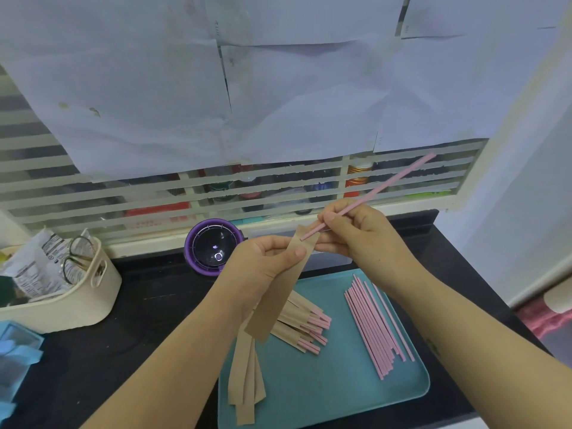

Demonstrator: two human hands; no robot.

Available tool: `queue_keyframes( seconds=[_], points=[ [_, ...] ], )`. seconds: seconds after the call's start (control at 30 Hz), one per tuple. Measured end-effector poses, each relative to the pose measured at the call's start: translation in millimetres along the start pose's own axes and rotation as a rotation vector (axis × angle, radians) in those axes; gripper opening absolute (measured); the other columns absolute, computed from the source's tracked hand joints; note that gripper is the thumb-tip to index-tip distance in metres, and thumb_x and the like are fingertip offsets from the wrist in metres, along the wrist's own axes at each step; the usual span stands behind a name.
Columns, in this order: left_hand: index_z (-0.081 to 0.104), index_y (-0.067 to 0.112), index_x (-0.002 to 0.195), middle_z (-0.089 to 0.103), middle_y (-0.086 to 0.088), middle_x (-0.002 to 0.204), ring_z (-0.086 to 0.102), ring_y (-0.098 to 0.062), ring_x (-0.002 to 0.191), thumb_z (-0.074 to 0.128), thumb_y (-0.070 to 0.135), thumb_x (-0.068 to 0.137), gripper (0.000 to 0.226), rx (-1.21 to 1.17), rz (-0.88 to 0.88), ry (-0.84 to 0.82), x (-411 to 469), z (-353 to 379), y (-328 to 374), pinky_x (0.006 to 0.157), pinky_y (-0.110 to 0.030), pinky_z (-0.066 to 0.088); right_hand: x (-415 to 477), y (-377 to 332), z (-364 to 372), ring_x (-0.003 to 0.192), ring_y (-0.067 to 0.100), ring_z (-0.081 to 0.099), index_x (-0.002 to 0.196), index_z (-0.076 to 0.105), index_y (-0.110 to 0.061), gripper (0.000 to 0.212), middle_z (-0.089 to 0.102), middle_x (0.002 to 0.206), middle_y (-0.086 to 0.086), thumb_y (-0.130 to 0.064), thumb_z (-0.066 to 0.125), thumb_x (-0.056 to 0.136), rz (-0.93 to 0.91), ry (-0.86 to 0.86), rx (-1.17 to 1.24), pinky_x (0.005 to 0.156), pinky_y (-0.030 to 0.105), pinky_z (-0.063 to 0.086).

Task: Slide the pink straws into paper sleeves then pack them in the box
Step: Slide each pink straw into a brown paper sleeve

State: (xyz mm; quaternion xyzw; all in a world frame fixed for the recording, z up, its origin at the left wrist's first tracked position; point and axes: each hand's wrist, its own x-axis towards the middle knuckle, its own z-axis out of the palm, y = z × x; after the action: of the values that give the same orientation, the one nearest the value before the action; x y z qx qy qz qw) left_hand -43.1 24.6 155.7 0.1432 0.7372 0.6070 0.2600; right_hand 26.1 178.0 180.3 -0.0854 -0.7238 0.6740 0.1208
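Observation:
My left hand (263,261) pinches a brown paper sleeve (278,298) near its top end; the sleeve hangs down over the tray. My right hand (356,233) grips a pink straw (380,190) that slants up to the right, its lower tip touching the sleeve's mouth. On the teal tray (334,382) lie several bare pink straws (374,326) at the right, several sleeved straws (303,323) in the middle, and a few empty sleeves (246,382) at the left edge. A blue box (15,354) sits at the far left edge.
A cream basket (71,301) with scissors and packets stands at the left on the black counter (148,305). A purple round lid (213,246) rests behind my hands. A slatted shelf with bottles (247,187) and taped paper sheets fill the back.

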Motion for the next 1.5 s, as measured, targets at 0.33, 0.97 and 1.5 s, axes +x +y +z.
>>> queue_keyframes(
  seconds=[0.33,0.97,1.5],
  points=[
    [0.073,0.021,0.091,0.074,0.007,0.078,0.064,-0.006,0.071,0.069,0.03,0.069,0.024,-0.076,-0.014,-0.076,1.5,-5.7,4.0,0.075,-0.027,0.048,4.7,-8.1,-4.0,0.084,0.017,0.072,0.097,0.061,-0.013,0.012,0.072,0.092,0.01,-0.009,0.049,0.094,-0.053,-0.055,-0.102,0.077,0.025,0.058],
    [0.069,0.01,0.094,0.07,0.002,0.077,0.06,-0.012,0.077,0.057,0.016,0.089,0.014,-0.246,-0.068,-0.174,4.0,-5.4,4.5,0.074,-0.027,0.048,4.2,-17.8,-5.0,0.083,0.013,0.071,0.102,0.058,-0.016,0.013,0.071,0.092,0.003,-0.014,0.047,0.096,-0.164,-0.13,-0.253,0.079,0.028,0.058],
    [0.071,0.011,0.093,0.071,0.0,0.076,0.063,-0.01,0.072,0.061,0.018,0.081,0.017,-0.3,-0.054,-0.176,-1.2,-9.1,6.1,0.076,-0.026,0.048,0.8,-25.5,-6.9,0.093,0.009,0.067,0.104,0.055,-0.021,0.014,0.07,0.097,0.0,-0.017,0.044,0.098,-0.197,-0.243,-0.349,0.088,0.03,0.055]
  ],
)
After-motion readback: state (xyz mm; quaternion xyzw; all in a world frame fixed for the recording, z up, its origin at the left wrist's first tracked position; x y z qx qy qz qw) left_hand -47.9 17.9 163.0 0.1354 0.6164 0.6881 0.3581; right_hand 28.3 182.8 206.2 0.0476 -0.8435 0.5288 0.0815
